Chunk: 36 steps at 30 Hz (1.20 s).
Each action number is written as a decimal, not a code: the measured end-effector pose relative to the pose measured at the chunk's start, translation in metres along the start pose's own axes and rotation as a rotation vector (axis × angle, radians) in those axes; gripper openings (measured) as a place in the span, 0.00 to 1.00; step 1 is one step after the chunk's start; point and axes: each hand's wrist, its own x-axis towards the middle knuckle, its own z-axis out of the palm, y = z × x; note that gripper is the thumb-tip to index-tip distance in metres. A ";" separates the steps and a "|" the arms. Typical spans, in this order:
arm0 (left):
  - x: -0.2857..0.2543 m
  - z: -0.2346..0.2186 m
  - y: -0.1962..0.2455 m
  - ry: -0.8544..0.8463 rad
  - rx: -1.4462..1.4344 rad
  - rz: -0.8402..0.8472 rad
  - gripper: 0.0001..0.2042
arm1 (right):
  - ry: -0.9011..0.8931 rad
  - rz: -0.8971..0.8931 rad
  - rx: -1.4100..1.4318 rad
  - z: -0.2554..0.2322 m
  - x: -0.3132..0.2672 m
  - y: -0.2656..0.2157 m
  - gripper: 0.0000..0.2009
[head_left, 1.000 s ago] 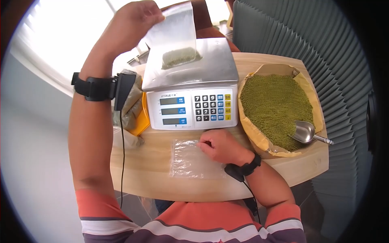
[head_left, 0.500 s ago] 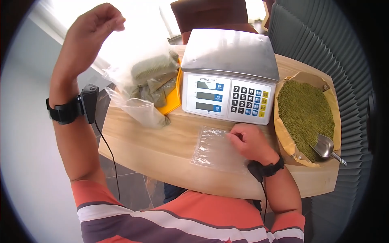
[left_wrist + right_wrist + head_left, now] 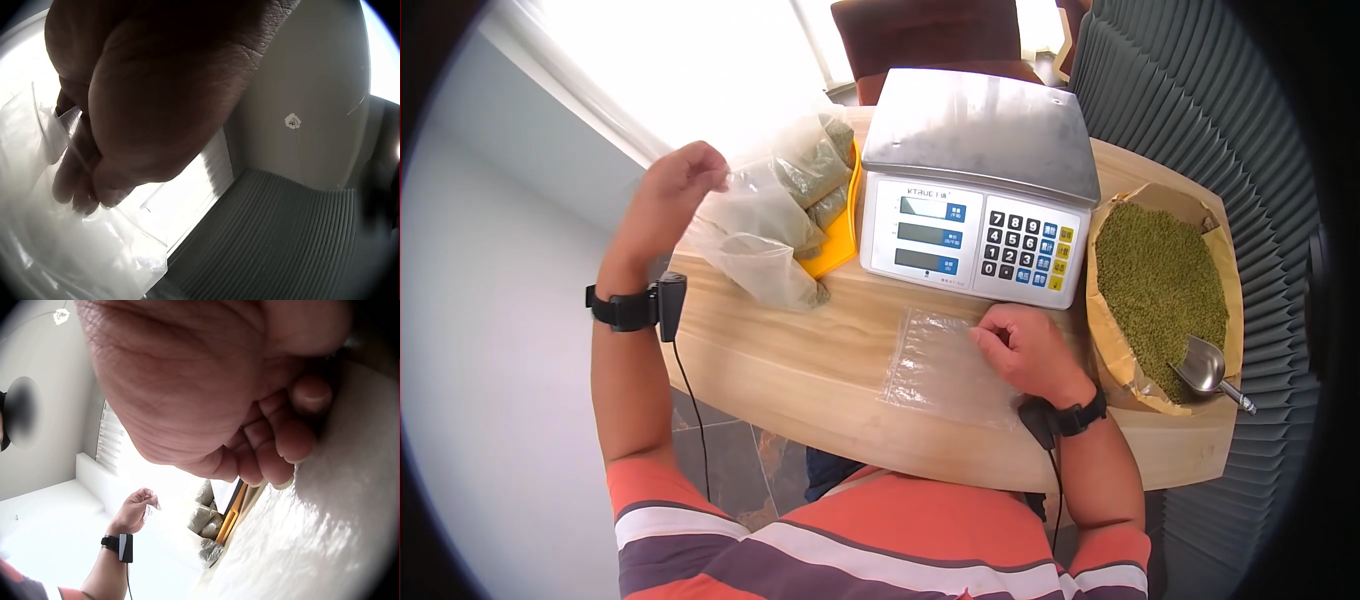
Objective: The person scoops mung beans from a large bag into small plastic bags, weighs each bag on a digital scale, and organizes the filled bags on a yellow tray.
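Observation:
Left hand pinches the top edge of a clear bag at the table's left side; the left wrist view shows thumb and fingers closed on the thin plastic. Beside it, filled bags lie in and around a yellow tray. Right hand rests with curled fingers on a flat, empty clear bag in front of the scale. In the right wrist view its fingers bend over the plastic; whether they grip it cannot be told.
The scale's metal plate is bare. To its right stands a paper sack of green beans with a metal scoop in it. A brown chair is behind the table, and a grey pleated curtain hangs at the right.
The left hand has carried a part-filled bag from the scale to the bags at the left, then lowered. The view has shifted left. The right hand has stayed on the flat bag.

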 end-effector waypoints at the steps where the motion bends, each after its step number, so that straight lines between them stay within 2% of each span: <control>1: -0.002 -0.004 0.004 0.001 -0.090 0.024 0.05 | 0.011 -0.021 0.002 0.001 0.000 0.000 0.09; 5: -0.002 -0.016 0.006 -0.018 -0.144 0.070 0.05 | 0.033 -0.079 -0.015 0.002 0.001 0.004 0.10; 8: 0.005 -0.011 0.000 -0.022 -0.009 0.067 0.05 | 0.030 -0.076 -0.012 0.001 0.000 0.003 0.10; 11: 0.012 0.005 -0.016 0.019 0.101 0.038 0.06 | 0.034 -0.097 -0.019 0.001 0.000 0.006 0.10; 14: 0.012 0.012 -0.014 0.052 0.200 0.009 0.06 | 0.033 -0.105 -0.015 0.001 0.001 0.005 0.10; 16: 0.011 0.012 -0.015 0.091 0.215 0.087 0.08 | 0.030 -0.098 -0.012 0.001 0.001 0.005 0.10; 20: 0.012 0.001 -0.007 0.131 0.247 0.102 0.09 | 0.030 -0.097 -0.006 0.002 0.001 0.005 0.09; 22: 0.015 -0.007 -0.011 0.227 0.261 0.150 0.10 | 0.027 -0.091 -0.008 0.001 0.001 0.006 0.09; 26: 0.018 0.003 -0.017 0.239 0.273 0.152 0.10 | 0.037 -0.106 -0.008 0.002 0.001 0.006 0.09; 28: 0.017 0.011 -0.018 0.152 0.343 0.018 0.12 | 0.035 -0.108 -0.010 0.002 0.001 0.006 0.09; 29: 0.016 0.012 -0.017 0.151 0.342 0.019 0.12 | 0.033 -0.108 -0.012 0.001 0.001 0.007 0.09; 32: 0.011 0.016 -0.015 0.207 0.314 0.043 0.14 | 0.042 -0.104 -0.002 0.002 0.001 0.006 0.09; 34: 0.006 0.017 -0.013 0.407 0.302 0.216 0.16 | 0.039 -0.100 -0.004 0.002 0.001 0.006 0.10; 35: 0.001 0.017 -0.008 0.405 0.302 0.217 0.16 | 0.038 -0.098 -0.006 0.002 0.001 0.006 0.10; 36: -0.006 0.018 0.005 0.519 0.277 0.299 0.14 | 0.040 -0.095 -0.005 0.001 0.001 0.006 0.10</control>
